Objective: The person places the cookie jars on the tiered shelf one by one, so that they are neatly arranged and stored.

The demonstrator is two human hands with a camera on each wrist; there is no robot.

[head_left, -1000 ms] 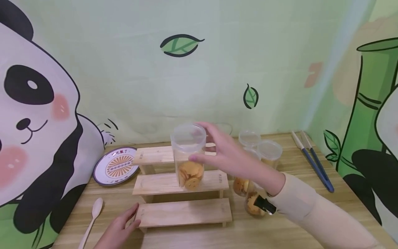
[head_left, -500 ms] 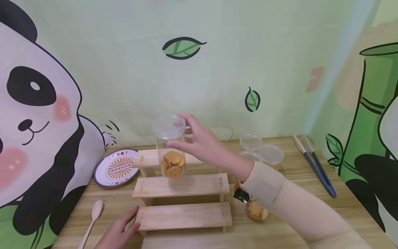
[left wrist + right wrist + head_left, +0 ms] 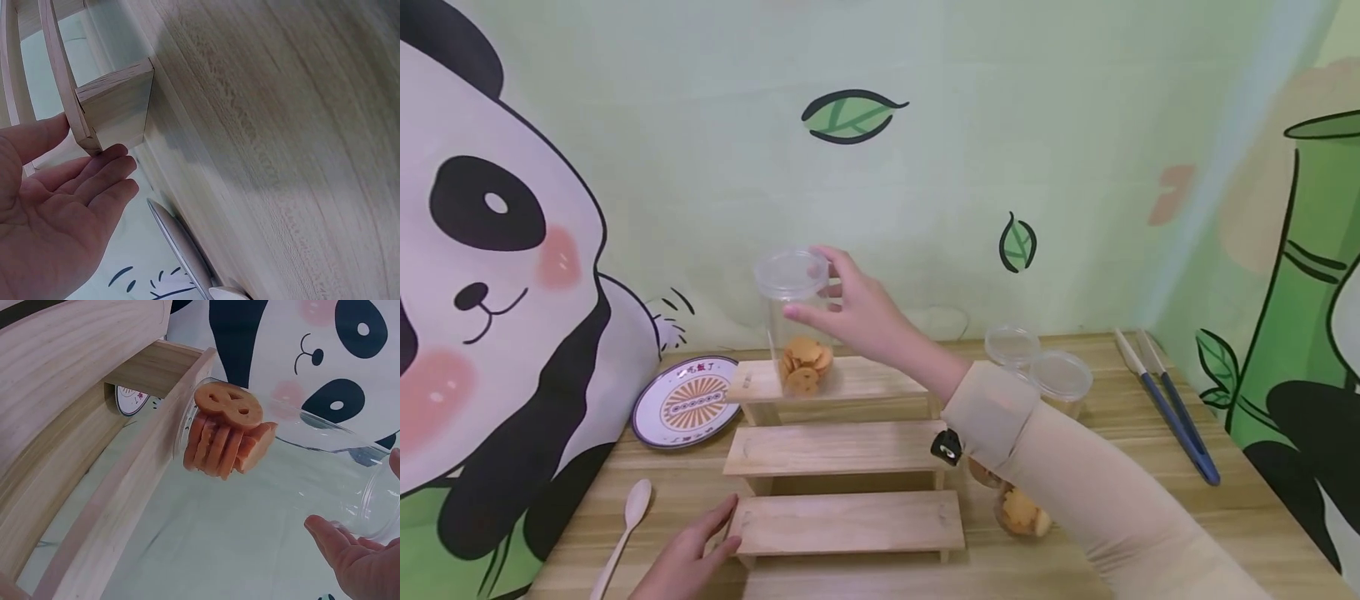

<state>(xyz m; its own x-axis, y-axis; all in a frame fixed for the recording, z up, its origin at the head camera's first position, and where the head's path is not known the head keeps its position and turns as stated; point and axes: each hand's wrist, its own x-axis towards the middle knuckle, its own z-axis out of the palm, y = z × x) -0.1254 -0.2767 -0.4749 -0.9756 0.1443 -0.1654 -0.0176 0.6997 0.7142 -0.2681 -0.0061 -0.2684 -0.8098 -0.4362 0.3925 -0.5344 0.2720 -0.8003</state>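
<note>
My right hand (image 3: pixel 868 308) grips a clear lidded jar (image 3: pixel 791 300) near its top, thumb on the near side and fingers behind. Several orange-brown cookies (image 3: pixel 228 428) lie in its bottom. The jar stands upright at the left part of the top board of a three-step wooden display rack (image 3: pixel 850 521). In the right wrist view its base meets the board's surface. My left hand (image 3: pixel 688 550) holds the left end of the lowest board; the left wrist view shows the thumb (image 3: pixel 47 137) and fingers (image 3: pixel 109 181) on either side of its corner.
Several other clear jars (image 3: pixel 1062 375) stand right of the rack, partly hidden by my right sleeve (image 3: pixel 1060 450). A patterned plate (image 3: pixel 685 403) lies behind left, a pale spoon (image 3: pixel 628 525) front left. Blue-handled tongs (image 3: pixel 1172 417) lie far right. A printed backdrop closes off the back.
My right hand has carried the jar left and back, from above the middle step to the top board. The left hand has stayed at the lowest board's end.
</note>
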